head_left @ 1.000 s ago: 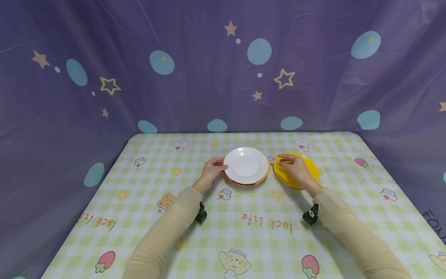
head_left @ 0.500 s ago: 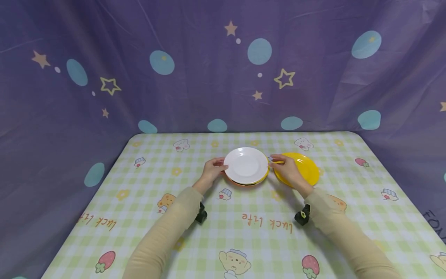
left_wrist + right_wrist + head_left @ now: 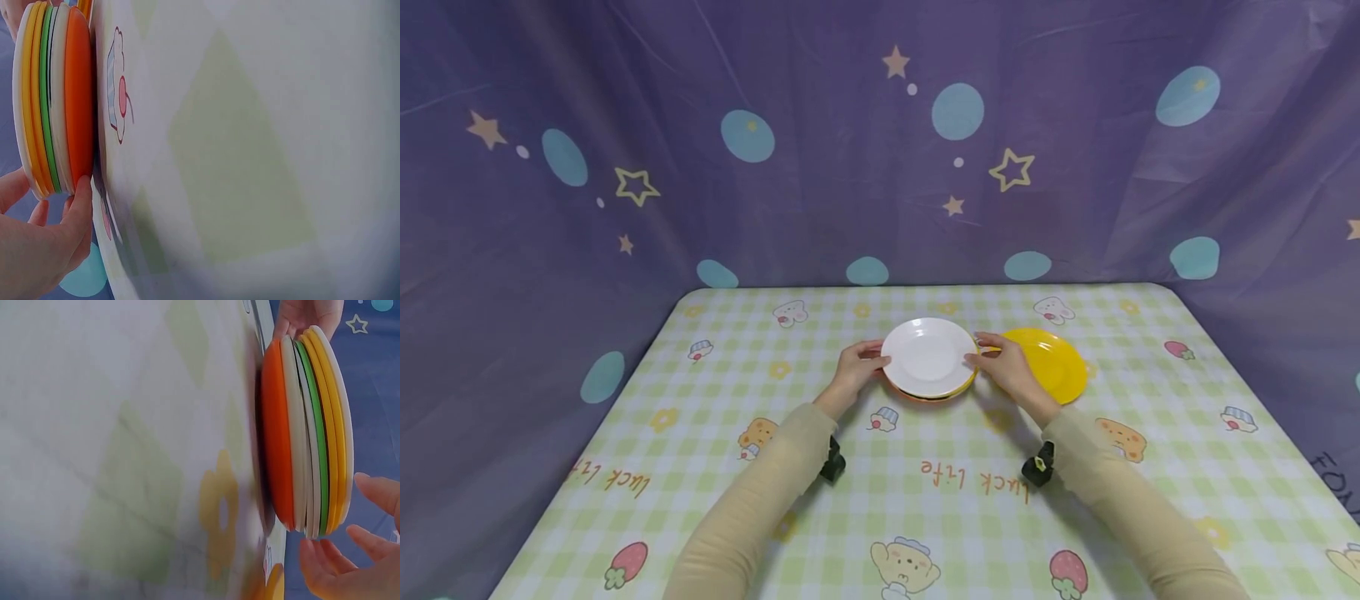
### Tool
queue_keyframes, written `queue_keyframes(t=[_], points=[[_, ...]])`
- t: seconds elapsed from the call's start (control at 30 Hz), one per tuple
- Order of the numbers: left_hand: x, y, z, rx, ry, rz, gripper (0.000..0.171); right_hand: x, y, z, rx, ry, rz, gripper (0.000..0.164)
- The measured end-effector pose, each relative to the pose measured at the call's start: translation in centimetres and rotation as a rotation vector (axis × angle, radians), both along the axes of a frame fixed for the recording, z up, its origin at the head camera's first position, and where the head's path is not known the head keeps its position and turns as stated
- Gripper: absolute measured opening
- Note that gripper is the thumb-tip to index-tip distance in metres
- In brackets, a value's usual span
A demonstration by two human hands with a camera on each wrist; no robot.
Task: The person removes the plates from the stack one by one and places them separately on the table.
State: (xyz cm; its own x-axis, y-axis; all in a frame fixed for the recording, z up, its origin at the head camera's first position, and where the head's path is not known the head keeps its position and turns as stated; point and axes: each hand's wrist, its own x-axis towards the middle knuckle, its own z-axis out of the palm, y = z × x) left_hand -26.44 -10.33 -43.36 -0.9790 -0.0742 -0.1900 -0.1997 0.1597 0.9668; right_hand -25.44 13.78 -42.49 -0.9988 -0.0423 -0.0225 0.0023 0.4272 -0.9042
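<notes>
A stack of several plates (image 3: 928, 358) sits near the table's middle, topped by a white plate (image 3: 925, 354). Below it the rims run yellow, green, whitish and, at the bottom, an orange plate (image 3: 77, 94). My left hand (image 3: 852, 375) grips the stack's left rim, thumb on the white plate and fingers down at the orange one. At the opposite rim is my right hand (image 3: 1011, 373). Its thumb (image 3: 375, 487) is at the white plate's edge and its curved fingers (image 3: 315, 565) are close round the rim. Behind that hand lies a yellow plate (image 3: 1056, 367), partly covered.
A checked tablecloth (image 3: 715, 500) with printed cakes and strawberries covers the table. Beyond its far edge hangs a purple curtain (image 3: 835, 167) with stars and ovals. Each wrist carries a black camera (image 3: 832, 461).
From over the yellow plate, my right hand has moved left to the stack's right rim, its thumb now over the white plate's edge. The left hand and the plates look unmoved.
</notes>
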Motion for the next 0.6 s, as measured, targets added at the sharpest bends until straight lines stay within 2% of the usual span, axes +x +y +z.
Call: queue_keyframes(t=[0.13,0.33,0.6], points=[[0.0,0.0,0.0,-0.001,-0.003,0.001,0.037,0.0,-0.4,-0.1,-0.009,-0.008,-0.024,0.051],[0.0,0.0,0.0,-0.011,-0.015,0.005,0.036,-0.2,-0.6,-0.9,-0.044,0.063,-0.028,0.055],[0.2,0.1,0.2,0.002,-0.019,0.006,0.037,-0.5,-1.1,-0.9,0.056,0.043,-0.071,0.048]])
